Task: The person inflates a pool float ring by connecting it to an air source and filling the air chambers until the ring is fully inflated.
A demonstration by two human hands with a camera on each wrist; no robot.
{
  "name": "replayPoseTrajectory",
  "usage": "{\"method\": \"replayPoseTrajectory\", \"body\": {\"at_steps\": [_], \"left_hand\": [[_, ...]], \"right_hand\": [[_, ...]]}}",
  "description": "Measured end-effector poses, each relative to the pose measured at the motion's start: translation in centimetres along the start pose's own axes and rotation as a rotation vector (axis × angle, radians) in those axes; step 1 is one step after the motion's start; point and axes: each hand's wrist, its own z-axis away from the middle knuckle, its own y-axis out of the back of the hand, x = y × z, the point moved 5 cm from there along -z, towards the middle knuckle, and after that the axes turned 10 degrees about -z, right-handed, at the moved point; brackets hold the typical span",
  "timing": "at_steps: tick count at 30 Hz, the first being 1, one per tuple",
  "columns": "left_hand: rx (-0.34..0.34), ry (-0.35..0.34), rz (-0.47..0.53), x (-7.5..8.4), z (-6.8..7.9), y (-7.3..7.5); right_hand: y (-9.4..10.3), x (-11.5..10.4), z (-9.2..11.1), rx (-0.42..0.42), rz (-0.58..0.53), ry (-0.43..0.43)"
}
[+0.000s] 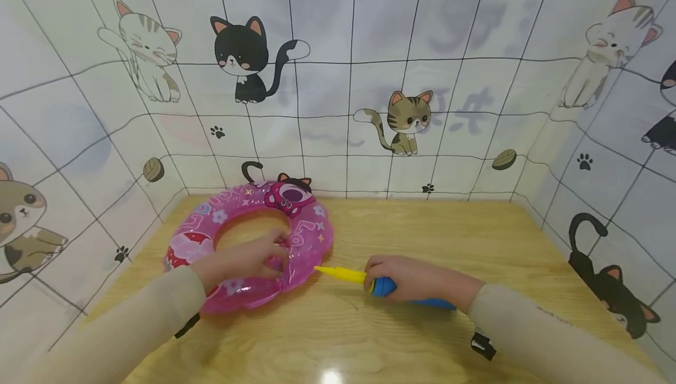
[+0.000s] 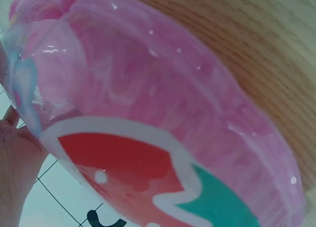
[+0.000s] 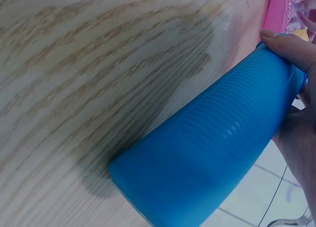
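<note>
A pink inflatable swim ring (image 1: 311, 249), printed with cartoon figures and lettering, lies at the left of the table. My left hand (image 1: 250, 260) reaches over its near side and pinches the ring's vinyl at the inner edge; the fingertips are partly hidden. In the left wrist view the puffed wall of the ring fills most of the picture. With my right hand (image 1: 409, 278) I grip a blue hand air pump (image 3: 207, 138) around its front end. Its yellow nozzle (image 1: 343, 273) points left, the tip close to the ring's right edge.
The wooden table (image 1: 438, 231) is enclosed by a cat-printed, gridded cloth wall (image 1: 327, 90) at the back and both sides. The ring's far edge is near the back wall. Wood surface extends right of the ring and in front of the pump.
</note>
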Motion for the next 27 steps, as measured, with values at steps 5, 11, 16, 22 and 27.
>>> {"method": "replayPoseTrajectory", "body": {"at_steps": [5,11,16,22,27], "left_hand": [[-0.010,0.024,0.021,-0.2,0.2,-0.4],[-0.002,0.036,0.020,-0.2,0.2,-0.4],[-0.008,0.057,0.010,-0.2,0.3,-0.2],[-0.015,0.051,0.001,0.1,0.4,0.1],[-0.035,0.047,0.012,0.5,0.5,0.2]], "right_hand": [[0.4,0.8,1.0,0.019,-0.020,-0.055],[1.2,2.0,2.7,0.057,-0.047,-0.128],[1.9,3.1,4.1,0.073,-0.078,-0.185],[3.1,4.1,5.8,0.086,-0.107,-0.243],[4.0,5.1,7.1,0.094,-0.145,-0.294]]}}
